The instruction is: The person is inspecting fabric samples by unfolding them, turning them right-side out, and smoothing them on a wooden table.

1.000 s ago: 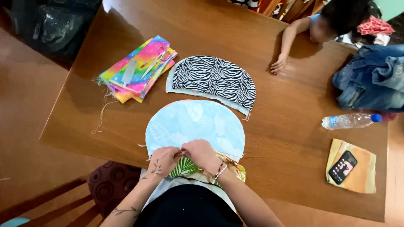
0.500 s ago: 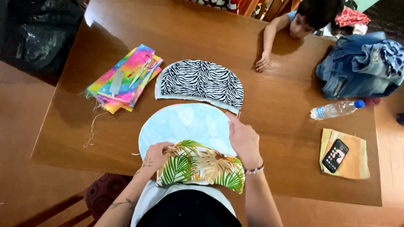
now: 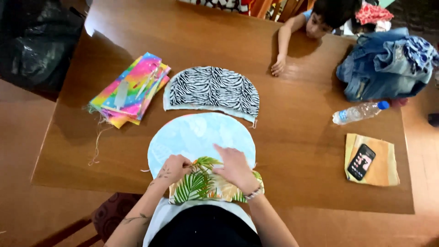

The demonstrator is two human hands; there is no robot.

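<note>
Head view, sole camera: leaf-print fabric piece [image 3: 201,186], green fronds on pale ground, at the near table edge, overlapping the lower rim of a pale blue rounded fabric panel [image 3: 196,137]; judged light, limp, prone to wrinkle and slide on polished wood, not fragile; best taken by pinching an edge or corner, or flattened under an open palm. Left hand [image 3: 173,168] curled, fingertips pinching the leaf-print's upper left edge; right hand [image 3: 235,168] flat, fingers extended, pressed on the cloth where it meets the blue panel. Beyond: zebra-print rounded panel [image 3: 212,89]; rainbow-coloured fabric stack [image 3: 130,89], loose threads trailing; clear plastic bottle [image 3: 359,112], blue cap; phone [image 3: 361,161] on a tan cloth square [image 3: 382,169]; denim heap [image 3: 386,64]; a small person's hand [image 3: 277,67] resting at the far side of the wooden table [image 3: 302,151].
</note>
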